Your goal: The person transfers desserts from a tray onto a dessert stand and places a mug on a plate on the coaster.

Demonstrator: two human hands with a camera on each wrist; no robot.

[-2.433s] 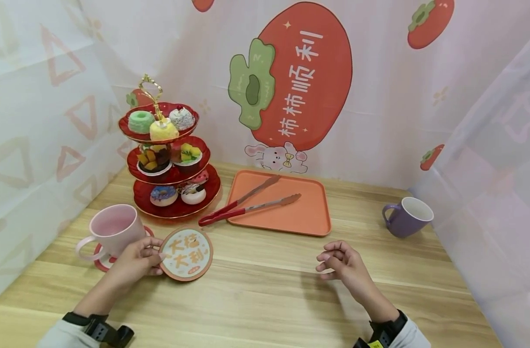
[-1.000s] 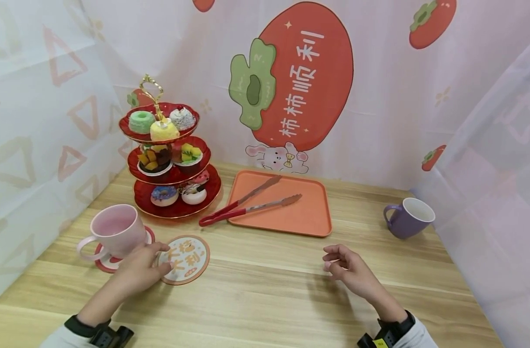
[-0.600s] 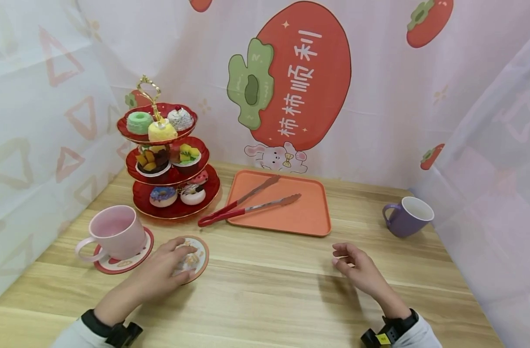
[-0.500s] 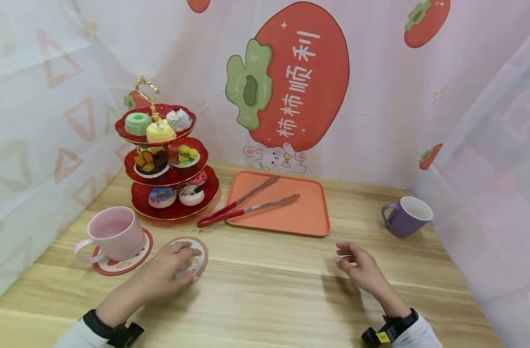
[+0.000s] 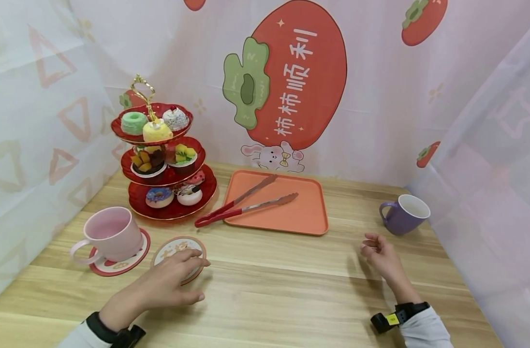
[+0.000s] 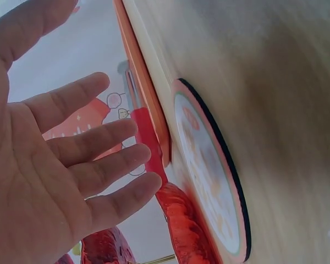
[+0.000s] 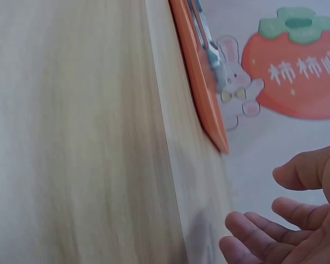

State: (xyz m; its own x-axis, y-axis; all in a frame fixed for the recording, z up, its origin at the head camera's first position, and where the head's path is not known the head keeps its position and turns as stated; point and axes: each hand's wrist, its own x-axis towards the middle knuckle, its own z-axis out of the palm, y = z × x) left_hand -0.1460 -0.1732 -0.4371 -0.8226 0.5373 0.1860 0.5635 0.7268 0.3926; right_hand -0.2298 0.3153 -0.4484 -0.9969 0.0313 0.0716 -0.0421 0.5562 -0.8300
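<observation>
In the head view my left hand [image 5: 171, 282] hovers, fingers spread, over the near side of a round coaster [image 5: 168, 247] with orange lettering. The coaster lies flat on the table and the hand hides part of it. In the left wrist view a gap separates the fingers [image 6: 118, 203] from the coaster [image 6: 201, 165]. Beside it, a pink mug [image 5: 112, 237] stands on a second, red-rimmed coaster [image 5: 145, 246]. My right hand [image 5: 384, 261] is above the table, fingers loosely bent and holding nothing. A purple mug [image 5: 402, 217], tilted-looking at this angle, stands just beyond it.
An orange tray [image 5: 291, 217] lies at the back, with red-handled tongs [image 5: 230, 212] resting across its left edge. A three-tier red stand [image 5: 178, 210] of small cakes and donuts stands at the back left. Printed cloth [image 5: 369, 121] surrounds the table.
The coaster pinched by my left hand has been laid on the table and let go; the hand has moved right over it. My right hand has moved right, nearer the purple mug.
</observation>
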